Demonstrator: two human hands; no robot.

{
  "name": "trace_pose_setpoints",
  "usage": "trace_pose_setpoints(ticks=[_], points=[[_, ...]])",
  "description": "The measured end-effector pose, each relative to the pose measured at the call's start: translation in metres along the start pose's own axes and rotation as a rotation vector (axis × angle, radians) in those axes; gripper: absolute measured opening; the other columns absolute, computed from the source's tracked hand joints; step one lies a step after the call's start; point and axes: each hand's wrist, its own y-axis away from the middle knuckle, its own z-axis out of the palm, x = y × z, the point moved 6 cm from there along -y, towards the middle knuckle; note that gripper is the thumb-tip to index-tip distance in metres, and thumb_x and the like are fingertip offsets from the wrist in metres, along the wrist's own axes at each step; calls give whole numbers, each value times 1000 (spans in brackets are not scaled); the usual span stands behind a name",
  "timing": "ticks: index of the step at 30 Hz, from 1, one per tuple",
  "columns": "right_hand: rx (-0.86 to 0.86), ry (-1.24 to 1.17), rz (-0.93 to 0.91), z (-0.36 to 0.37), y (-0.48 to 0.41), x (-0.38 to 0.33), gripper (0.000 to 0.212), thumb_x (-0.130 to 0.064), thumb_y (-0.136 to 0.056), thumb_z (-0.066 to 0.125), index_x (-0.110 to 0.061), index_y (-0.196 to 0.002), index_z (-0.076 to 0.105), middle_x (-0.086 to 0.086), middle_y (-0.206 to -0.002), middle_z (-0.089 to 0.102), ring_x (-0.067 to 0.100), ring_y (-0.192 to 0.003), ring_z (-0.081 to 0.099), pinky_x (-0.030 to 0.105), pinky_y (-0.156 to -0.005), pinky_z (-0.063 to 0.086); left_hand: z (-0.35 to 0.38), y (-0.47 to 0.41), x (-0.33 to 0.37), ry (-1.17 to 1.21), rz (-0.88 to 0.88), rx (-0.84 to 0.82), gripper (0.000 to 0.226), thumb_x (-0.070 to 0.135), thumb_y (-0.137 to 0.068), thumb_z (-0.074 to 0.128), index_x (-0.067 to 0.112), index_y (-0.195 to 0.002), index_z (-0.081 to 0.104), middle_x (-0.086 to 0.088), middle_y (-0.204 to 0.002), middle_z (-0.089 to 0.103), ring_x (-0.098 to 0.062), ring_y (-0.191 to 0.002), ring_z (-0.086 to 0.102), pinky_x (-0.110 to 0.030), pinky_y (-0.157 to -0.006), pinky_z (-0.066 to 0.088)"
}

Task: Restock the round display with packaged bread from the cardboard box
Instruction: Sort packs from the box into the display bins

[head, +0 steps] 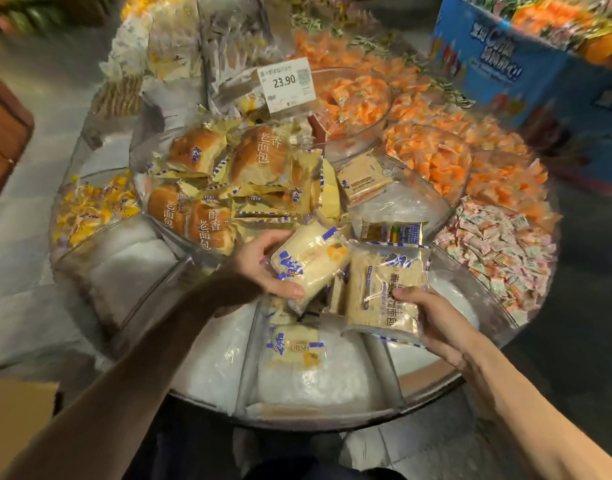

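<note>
"Head view: which step is this?"

"Placing. The left hand [259,268] is curled round a pale roll packet [311,261]. The right hand [432,317] pinches a flat sliced-bread packet [384,289] by its near edge. The two packets are just beside each other, over the near compartments of the round display [432,382]."

"And the cardboard box [17,410]?"

"Only a corner shows, low on the left, well apart from both hands."

"How far along is it?"

"One more pale packet [294,344] lies in the near compartment with white padding bare around it, so I'd judge that part is barely started. The centre bowl holds a heap of brown buns [207,188]."

"Next move?"

"Probably lower each packet among its own kind, label up, and let go. Then reach to the box for more."
</note>
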Motion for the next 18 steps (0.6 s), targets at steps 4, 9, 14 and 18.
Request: trace_pose_setpoints(ticks=[4, 9, 14, 18], points=[[10, 19, 35, -12, 7, -3, 48, 4, -73, 64, 4, -121, 59, 19, -99, 75, 27, -80, 75, 33, -62, 61, 8, 17, -1, 73, -28, -4, 59, -6, -81, 72, 15, -131, 49, -8, -98, 68, -9, -59, 65, -19, -49, 52], [55, 45, 21, -26, 24, -10, 34, -7, -74, 63, 1, -107, 62, 13, -90, 76, 21, -74, 75, 25, -57, 58, -7, 28, -33, 112, -68, 77, 50, 10, -75, 74, 28, -118, 57, -2, -82, 75, -14, -64, 69, -29, -57, 58], [87, 66, 24, -40, 35, -4, 31, -7, -76, 56, 1, -106, 63, 14, -92, 75, 21, -76, 75, 24, -58, 58, -13, 36, -99, -48, -139, 111, 48, 0, -70, 83, 22, -108, 62, 0, -90, 71, -20, -80, 70, -28, -57, 57], [116, 127, 30, -42, 36, 8, 32, -8, -77, 57, -1, -107, 65, 12, -96, 76, 22, -88, 74, 25, -63, 59, 16, 39, -135, -288, -159, -38, 50, -1, -75, 83, 30, -104, 57, 10, -101, 65, -6, -89, 69, -23, -72, 58]])
